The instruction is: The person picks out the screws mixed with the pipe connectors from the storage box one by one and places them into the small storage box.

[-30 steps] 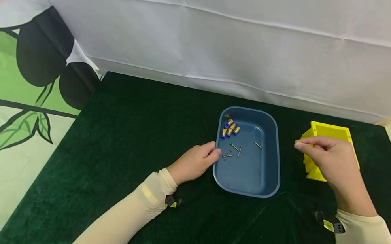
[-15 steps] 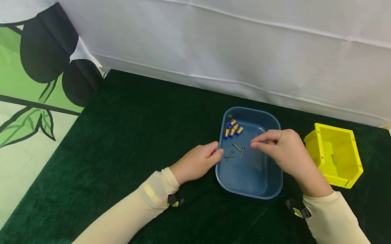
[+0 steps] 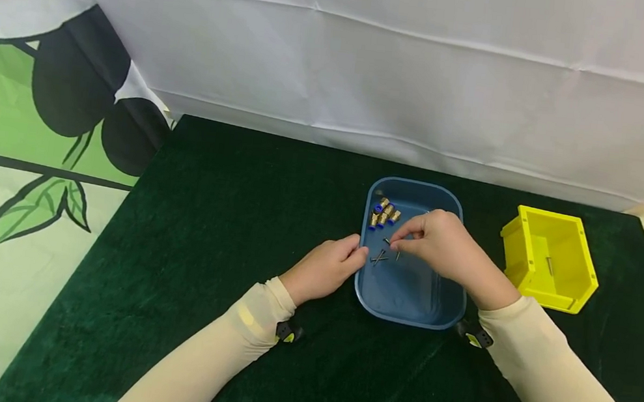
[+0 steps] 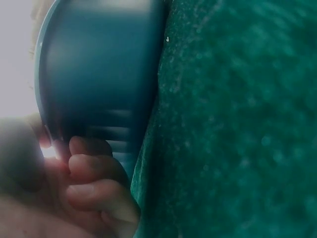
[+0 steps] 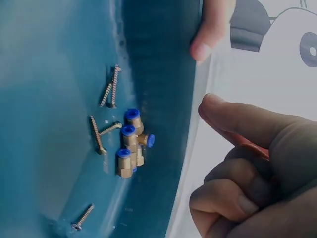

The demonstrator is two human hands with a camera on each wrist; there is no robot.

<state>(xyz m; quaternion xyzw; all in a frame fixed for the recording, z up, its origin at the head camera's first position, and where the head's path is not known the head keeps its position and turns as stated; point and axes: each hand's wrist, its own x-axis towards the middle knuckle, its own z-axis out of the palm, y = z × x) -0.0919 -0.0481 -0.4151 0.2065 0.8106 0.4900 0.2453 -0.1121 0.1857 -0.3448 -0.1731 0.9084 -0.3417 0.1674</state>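
Observation:
My left hand (image 3: 323, 270) grips the left rim of a blue plastic tray (image 3: 446, 312), with the thumb over the edge and the fingers curled against the outer wall in the left wrist view. Inside the tray lie several screws (image 5: 95, 134) in crossed pairs, and a single screw (image 5: 83, 217) lies apart. Brass push-in fittings (image 3: 382, 215) with blue collars cluster near the upper left corner. My right hand (image 3: 441, 243) is over the tray, its thumb and index fingertips close together beside one pair of screws. No screw shows between those fingertips in the right wrist view; the other fingers are curled.
To the right of the tray stands a yellow plastic bin (image 3: 518, 267) with a screw (image 3: 549, 265) inside. Both sit on a dark green cloth-covered table (image 3: 226, 217). A white sheet (image 3: 336, 65) hangs behind the table, and a printed panel is on the left.
My right hand has moved left from above the yellow bin to over the tray, then farther left to the screws. My left hand keeps its hold on the rim.

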